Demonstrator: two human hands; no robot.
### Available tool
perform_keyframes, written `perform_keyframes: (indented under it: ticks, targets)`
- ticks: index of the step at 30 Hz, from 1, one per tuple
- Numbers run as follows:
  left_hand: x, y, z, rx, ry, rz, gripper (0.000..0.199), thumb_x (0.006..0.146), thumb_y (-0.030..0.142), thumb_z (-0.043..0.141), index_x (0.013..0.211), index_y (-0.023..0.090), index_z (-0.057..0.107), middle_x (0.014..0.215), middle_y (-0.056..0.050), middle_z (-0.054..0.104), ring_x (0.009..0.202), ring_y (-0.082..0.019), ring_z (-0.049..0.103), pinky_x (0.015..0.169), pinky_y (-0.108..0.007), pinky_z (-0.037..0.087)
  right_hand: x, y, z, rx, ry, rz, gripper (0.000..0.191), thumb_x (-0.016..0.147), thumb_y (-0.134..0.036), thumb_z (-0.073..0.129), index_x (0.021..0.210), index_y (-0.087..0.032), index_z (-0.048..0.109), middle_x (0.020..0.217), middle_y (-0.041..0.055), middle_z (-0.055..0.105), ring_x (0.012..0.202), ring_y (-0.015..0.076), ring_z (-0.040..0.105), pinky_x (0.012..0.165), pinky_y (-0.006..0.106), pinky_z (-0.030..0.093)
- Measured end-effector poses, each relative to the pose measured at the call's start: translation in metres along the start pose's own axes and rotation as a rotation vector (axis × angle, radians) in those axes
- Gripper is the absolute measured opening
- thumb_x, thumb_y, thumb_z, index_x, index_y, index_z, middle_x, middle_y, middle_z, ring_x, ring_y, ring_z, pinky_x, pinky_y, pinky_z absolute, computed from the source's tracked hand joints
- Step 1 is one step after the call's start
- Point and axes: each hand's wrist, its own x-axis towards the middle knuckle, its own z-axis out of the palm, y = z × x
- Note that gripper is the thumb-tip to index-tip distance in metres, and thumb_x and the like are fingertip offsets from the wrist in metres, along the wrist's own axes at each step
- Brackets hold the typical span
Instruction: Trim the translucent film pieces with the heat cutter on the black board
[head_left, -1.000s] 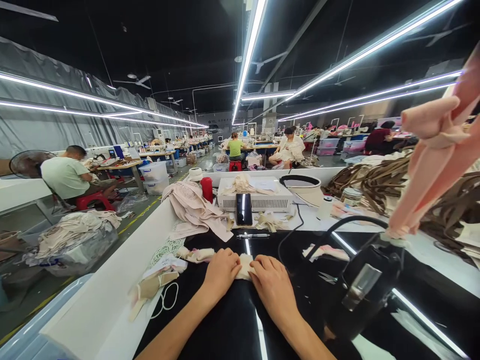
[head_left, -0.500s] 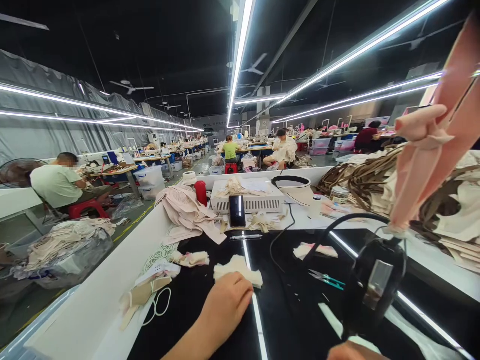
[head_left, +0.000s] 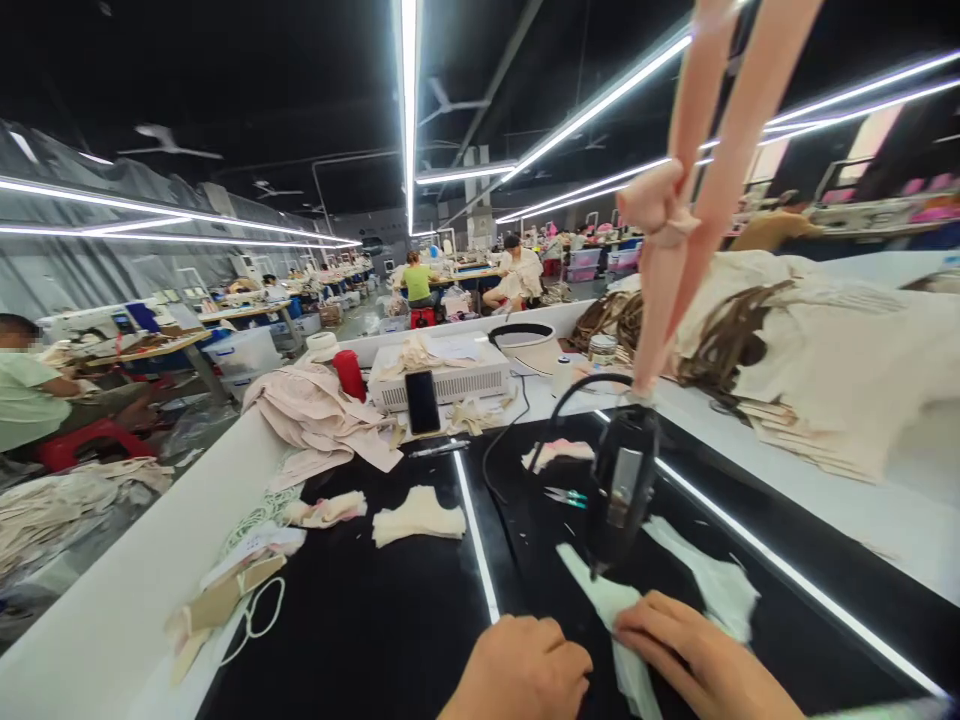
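Observation:
My right hand (head_left: 697, 650) has its fingers together on the edge of a pale, thin fabric piece (head_left: 611, 600) lying on the black tabletop. Left of it, my left hand (head_left: 521, 670) is low over the table with fingers curled; whatever they hold, if anything, is hidden. Just above the pale piece hangs a black tool (head_left: 622, 490) with a narrow tip, tied up by knotted pink fabric strips (head_left: 667, 220). A second pale piece (head_left: 712, 575) lies beyond my right hand. A small stack of cream fabric pieces (head_left: 418, 517) rests further left.
Teal-handled snips (head_left: 568, 497) lie behind the tool, near a cable (head_left: 491, 470). A phone (head_left: 422, 402) leans against a white vented box (head_left: 442, 375). Fabric heaps (head_left: 322, 410) and cords (head_left: 262, 610) line the left side; cut pieces (head_left: 817, 370) are piled at right.
My left hand has left the cream stack and moved toward me and right. My right hand has come further into view, onto the pale piece. The camera view has turned right.

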Motion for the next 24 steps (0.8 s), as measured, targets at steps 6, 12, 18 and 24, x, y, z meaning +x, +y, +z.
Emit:
perform_keyframes:
  ticks: [6,12,18,24]
  targets:
    - [-0.007,0.015,-0.020,-0.021,0.025,-0.006,0.017,0.100,0.015,0.056,0.111,0.022,0.067,0.091,-0.004,0.071,0.078,-0.023,0.069,0.067,-0.036,0.053,-0.001,-0.043,-0.013,0.045,-0.030,0.141,0.031,0.101,-0.040,0.051,0.087,-0.028,0.075,0.090,0.0032,0.071,0.093,0.0247,0.068,0.083,0.035,0.050]
    - [-0.007,0.022,-0.015,0.120,0.155,0.024,0.035,0.091,0.024,0.076,0.123,0.025,0.063,0.088,0.002,0.068,0.070,-0.019,0.066,0.059,-0.031,0.048,-0.003,-0.044,-0.015,0.121,-0.039,0.200,0.033,0.102,-0.038,0.048,0.081,-0.024,0.070,0.085,0.0019,0.066,0.085,0.0216,0.064,0.078,0.033,0.046]
    - [-0.008,0.025,-0.009,0.165,0.200,0.049,0.039,0.088,0.041,0.080,0.123,0.032,0.064,0.086,0.003,0.064,0.069,-0.017,0.062,0.057,-0.030,0.041,0.002,-0.047,-0.020,0.209,-0.005,0.226,0.032,0.099,-0.040,0.049,0.079,-0.024,0.068,0.083,0.0015,0.066,0.083,0.0210,0.063,0.078,0.034,0.045]
    - [-0.008,0.025,-0.005,0.121,0.188,0.022,0.036,0.091,0.040,0.078,0.124,0.033,0.065,0.087,0.003,0.064,0.074,-0.017,0.063,0.063,-0.032,0.042,0.019,-0.046,-0.030,0.363,0.065,0.330,0.034,0.097,-0.050,0.052,0.083,-0.023,0.067,0.049,-0.0048,0.056,0.048,0.0156,0.052,0.053,0.028,0.040]
